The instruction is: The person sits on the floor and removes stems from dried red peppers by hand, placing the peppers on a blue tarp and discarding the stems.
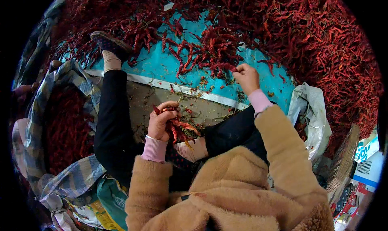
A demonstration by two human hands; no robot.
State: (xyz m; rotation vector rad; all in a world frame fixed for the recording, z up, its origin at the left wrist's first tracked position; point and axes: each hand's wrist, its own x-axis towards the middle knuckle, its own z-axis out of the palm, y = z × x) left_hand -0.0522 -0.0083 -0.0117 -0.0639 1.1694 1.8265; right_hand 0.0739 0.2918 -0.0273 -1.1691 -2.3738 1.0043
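Several dried red chili peppers (178, 129) are gripped in my left hand (162, 120), above my folded leg, their ends sticking out between the fingers and below the fist. Farther forward and to the right, my right hand (247, 78) pinches the end of a dried red chili (225, 66) between thumb and fingertips. That chili lies at the near side of a small loose pile of chilies (212, 46) on a turquoise sheet (145, 61). Whether more than one pepper is in the right hand's pinch cannot be told.
A large heap of dried chilies (303, 28) spans the far side and the right. At the left stands a checked woven sack (30, 140) holding chilies. A whitish sack (318, 119) is at my right. Stems and seeds litter the floor (142, 94). Another person's hand (24, 89) shows at far left.
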